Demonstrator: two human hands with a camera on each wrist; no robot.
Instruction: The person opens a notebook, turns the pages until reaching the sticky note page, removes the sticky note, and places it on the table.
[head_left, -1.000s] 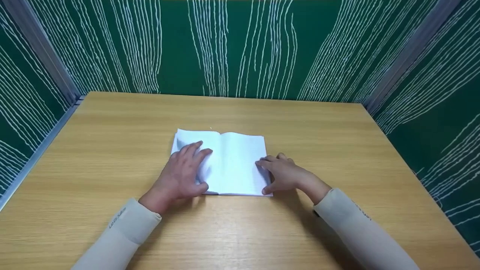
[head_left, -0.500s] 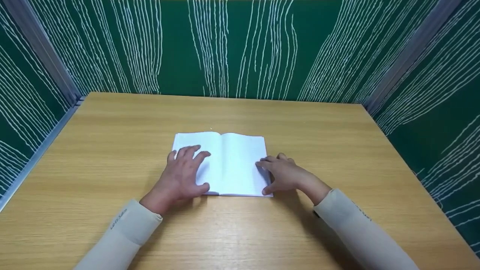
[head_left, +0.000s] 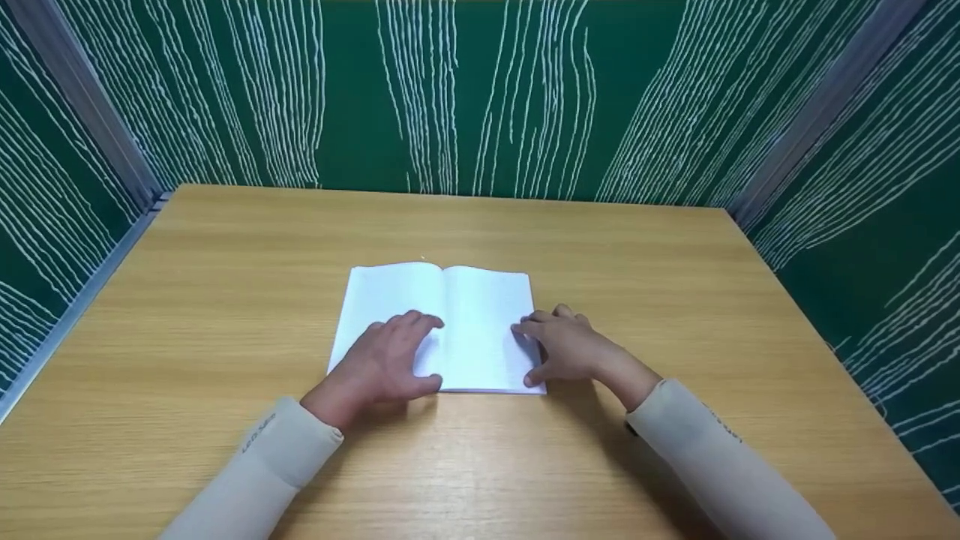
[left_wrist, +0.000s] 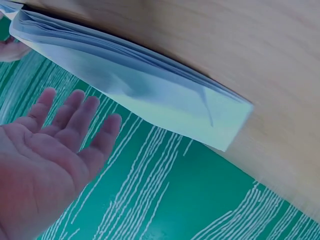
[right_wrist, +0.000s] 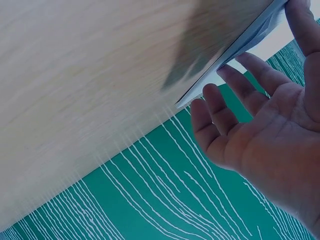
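Note:
An open notebook (head_left: 484, 322) with white pages lies flat in the middle of the table. My left hand (head_left: 390, 364) hovers over the lower part of its left page, fingers loosely spread and gripping nothing. The left wrist view shows a gap between that hand (left_wrist: 55, 155) and the layered pages of the notebook (left_wrist: 150, 95). At the right edge of the notebook, my right hand (head_left: 566, 345) rests its fingertips and thumb on the page margin. In the right wrist view, the right hand's fingers (right_wrist: 245, 87) extend along the notebook's edge.
The wooden table (head_left: 262, 240) spreads around the notebook on all sides. Green panels (head_left: 360, 97) with white wavy lines stand behind it and at both sides. Grey posts (head_left: 817, 112) mark the back corners.
A left page that stood slightly raised under my left hand now lies flat. The left hand has slid toward the centre fold and nearer to me. My right hand stays in place.

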